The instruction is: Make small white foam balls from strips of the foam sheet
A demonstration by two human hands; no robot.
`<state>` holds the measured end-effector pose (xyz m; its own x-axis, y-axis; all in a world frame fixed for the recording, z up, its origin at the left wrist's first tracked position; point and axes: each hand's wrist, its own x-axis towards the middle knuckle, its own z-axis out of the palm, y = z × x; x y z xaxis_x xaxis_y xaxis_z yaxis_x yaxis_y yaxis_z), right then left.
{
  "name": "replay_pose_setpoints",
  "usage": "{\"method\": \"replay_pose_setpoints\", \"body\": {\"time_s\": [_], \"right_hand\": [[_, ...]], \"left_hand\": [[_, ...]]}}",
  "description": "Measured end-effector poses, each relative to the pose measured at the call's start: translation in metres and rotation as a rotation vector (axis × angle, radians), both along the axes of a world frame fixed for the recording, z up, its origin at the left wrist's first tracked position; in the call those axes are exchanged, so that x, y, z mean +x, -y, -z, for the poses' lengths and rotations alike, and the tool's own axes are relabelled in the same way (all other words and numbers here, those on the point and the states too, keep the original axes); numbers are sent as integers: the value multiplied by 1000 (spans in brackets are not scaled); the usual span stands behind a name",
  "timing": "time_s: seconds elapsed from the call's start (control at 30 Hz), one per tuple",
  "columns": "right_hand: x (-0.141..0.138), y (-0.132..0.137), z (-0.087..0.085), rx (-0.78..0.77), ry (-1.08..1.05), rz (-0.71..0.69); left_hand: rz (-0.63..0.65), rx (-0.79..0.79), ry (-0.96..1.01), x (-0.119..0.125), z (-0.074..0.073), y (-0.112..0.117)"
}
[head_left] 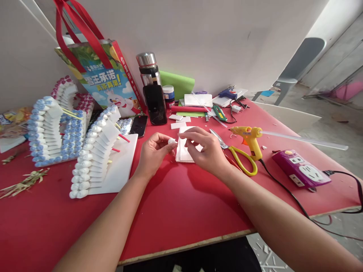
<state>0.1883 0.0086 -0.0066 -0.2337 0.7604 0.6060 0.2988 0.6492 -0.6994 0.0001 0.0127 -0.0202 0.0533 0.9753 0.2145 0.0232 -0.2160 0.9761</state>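
Observation:
Between the thumb and fingers of my left hand [154, 153] is a small white paper roll [171, 141], partly covered by the fingertips. My right hand [205, 147] hovers just to its right, fingers bent and apart, with nothing visible in them. Beneath the right hand lies a stack of white paper sheets [185, 156]. Left of my hands, a curved piece built of white paper rolls and folded strips [95, 151] stands on a white board [124, 166]. Farther left is a similar blue and white piece [53, 130].
Yellow-handled scissors [241, 158], a yellow glue gun [249, 138] and a purple power strip [300, 170] lie to the right. Behind are a phone [138, 125], another upright phone [155, 104], a steel flask [147, 68], a green cutter [219, 112] and a shopping bag [110, 83].

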Motion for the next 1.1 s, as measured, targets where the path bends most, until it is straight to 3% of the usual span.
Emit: {"method": "replay_pose_setpoints", "body": {"time_s": [0.17, 0.27, 0.37, 0.53, 0.6, 0.87, 1.1], "right_hand": [[-2, -4, -3, -354, -211, -144], [-5, -3, -4, -448, -278, -206], [-5, -2, -1, -381, -242, -220], [-3, -2, 6, -35, -39, -142], [-2, -3, 7, 35, 16, -118], [-2, -3, 8, 74, 119, -62], [-3, 0, 7, -24, 116, -121]], "left_hand": [[117, -119, 252, 7, -5, 2], [181, -153, 308, 9, -5, 3], [209, -169, 326, 9, -4, 4], [213, -199, 254, 7, -3, 7], [204, -213, 234, 7, -4, 7], [230, -320, 332, 9, -1, 4], [268, -330, 421, 5, -2, 3]]}}
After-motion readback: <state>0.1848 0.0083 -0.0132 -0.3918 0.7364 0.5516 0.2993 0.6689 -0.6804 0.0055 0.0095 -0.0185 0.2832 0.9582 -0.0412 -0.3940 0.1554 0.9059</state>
